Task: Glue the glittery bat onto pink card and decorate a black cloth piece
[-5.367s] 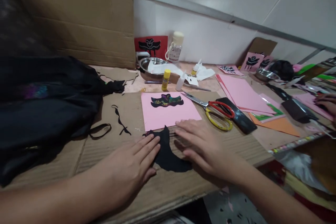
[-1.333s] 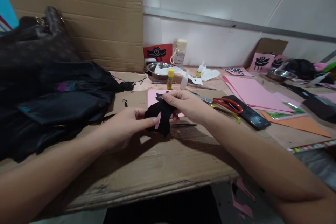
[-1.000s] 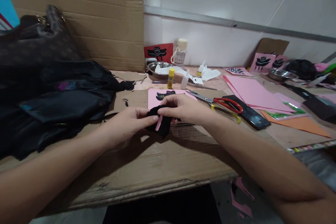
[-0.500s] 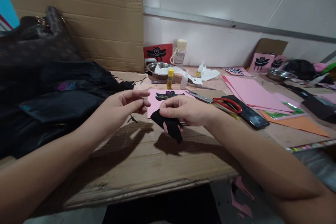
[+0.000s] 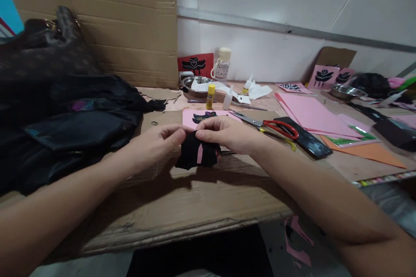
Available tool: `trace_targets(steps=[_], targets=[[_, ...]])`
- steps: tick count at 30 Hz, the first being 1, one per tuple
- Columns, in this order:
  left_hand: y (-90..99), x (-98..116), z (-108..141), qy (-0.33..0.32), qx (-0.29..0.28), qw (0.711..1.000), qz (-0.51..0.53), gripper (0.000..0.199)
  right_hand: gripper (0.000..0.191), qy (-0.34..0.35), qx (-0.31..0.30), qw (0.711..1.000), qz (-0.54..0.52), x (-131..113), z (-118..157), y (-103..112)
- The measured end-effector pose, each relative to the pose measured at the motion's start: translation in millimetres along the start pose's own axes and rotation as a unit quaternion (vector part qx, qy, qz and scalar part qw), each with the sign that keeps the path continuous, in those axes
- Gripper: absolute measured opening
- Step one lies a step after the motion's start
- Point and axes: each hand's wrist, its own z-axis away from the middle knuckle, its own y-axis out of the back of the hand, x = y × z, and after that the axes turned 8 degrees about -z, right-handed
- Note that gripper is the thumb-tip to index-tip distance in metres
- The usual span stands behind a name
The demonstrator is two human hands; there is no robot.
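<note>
Right hand [image 5: 227, 133]: fingers pinch the top of a black piece [image 5: 187, 154], held over the desk [image 5: 182, 207] by the near side of the pink sheet [image 5: 188, 117]. Pink patch [image 5: 199, 155] shows mid-piece. Left hand [image 5: 159, 139] bent in at its upper left; can't tell if those fingers grip. Looks partway: glittery black cutout [image 5: 202, 118] lies on the sheet, held piece not yet laid down. Scissors [image 5: 280, 128] and phone [image 5: 310, 142] crowd the right; more room toward the desk's front edge.
</note>
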Motion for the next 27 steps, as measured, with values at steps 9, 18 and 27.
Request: trace_targets(steps=[9, 18, 27], targets=[[-16.9, 0.7, 9.2, 0.045, -0.062, 0.99, 0.118, 0.026, 0.018, 0.034, 0.078, 0.995, 0.058, 6.4, -5.5, -2.6], [-19.0, 2.9, 8.1, 0.029, -0.091, 0.981, 0.171, 0.024, 0.019, -0.001, 0.087, 0.996, 0.025, 2.9, -5.9, -6.5], [-10.7, 8.7, 7.5, 0.076, -0.027, 0.993, 0.083, 0.033, 0.013, 0.062, 0.166, 0.981, 0.078, -8.1, -5.3, 14.8]])
